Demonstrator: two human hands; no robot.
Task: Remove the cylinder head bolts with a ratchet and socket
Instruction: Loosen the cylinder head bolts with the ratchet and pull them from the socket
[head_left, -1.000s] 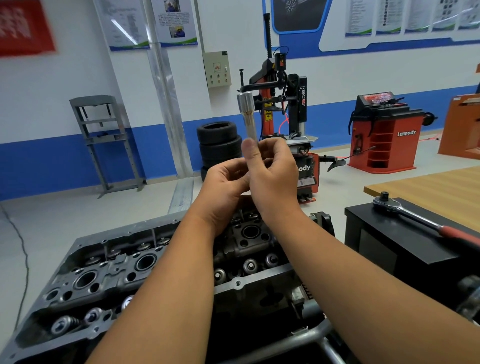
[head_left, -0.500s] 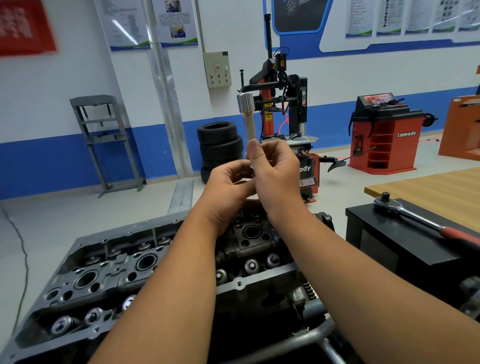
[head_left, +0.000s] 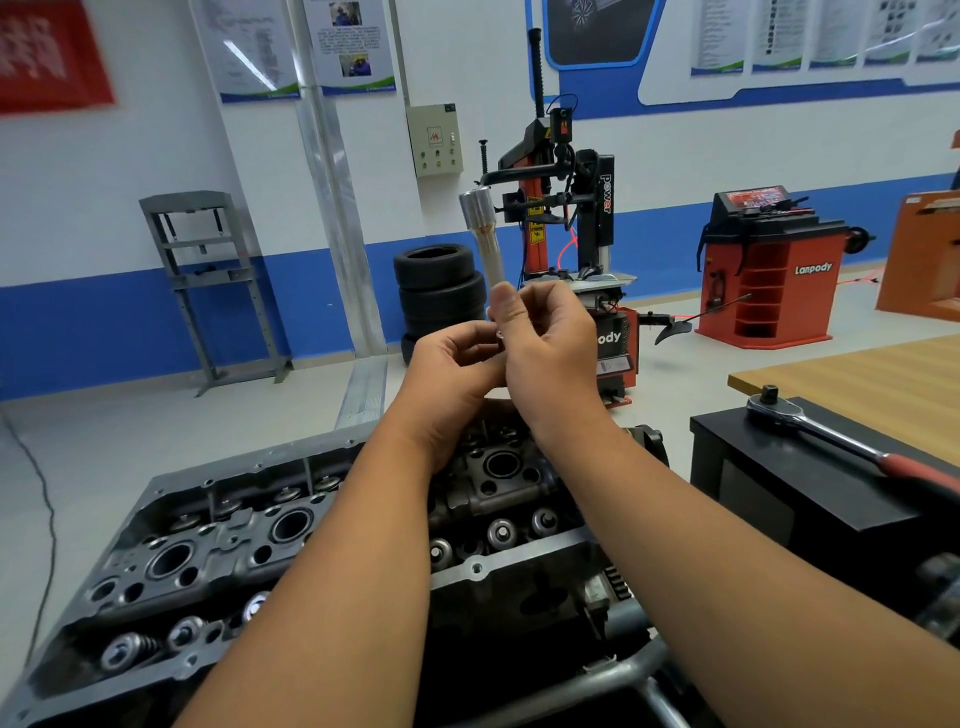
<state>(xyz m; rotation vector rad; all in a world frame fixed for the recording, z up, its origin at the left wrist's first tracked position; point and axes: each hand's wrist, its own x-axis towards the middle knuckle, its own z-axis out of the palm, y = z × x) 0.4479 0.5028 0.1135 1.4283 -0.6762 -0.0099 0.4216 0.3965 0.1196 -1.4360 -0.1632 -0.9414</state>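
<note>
The dark grey cast-metal cylinder head (head_left: 270, 540) fills the lower view, its valve springs and round bores facing up, beneath both forearms. To the right, the black box-shaped bench (head_left: 810, 499) carries the chrome ratchet with a red handle (head_left: 831, 441), lying untouched, well apart from either hand. Both hands are raised together above the far end of the head. The right hand (head_left: 550, 343), knuckles toward the camera, pinches the lower end of the long silver socket extension with a wider cylindrical top (head_left: 483, 234), which stands nearly upright, tilted slightly left, rising clear of the fingers. The left hand (head_left: 452, 358) curls at the tool's bottom end, touching the right; whether it actually grips the tool cannot be told. Compared with a second ago, the hands have risen slightly and the socket has barely shifted.
</note>
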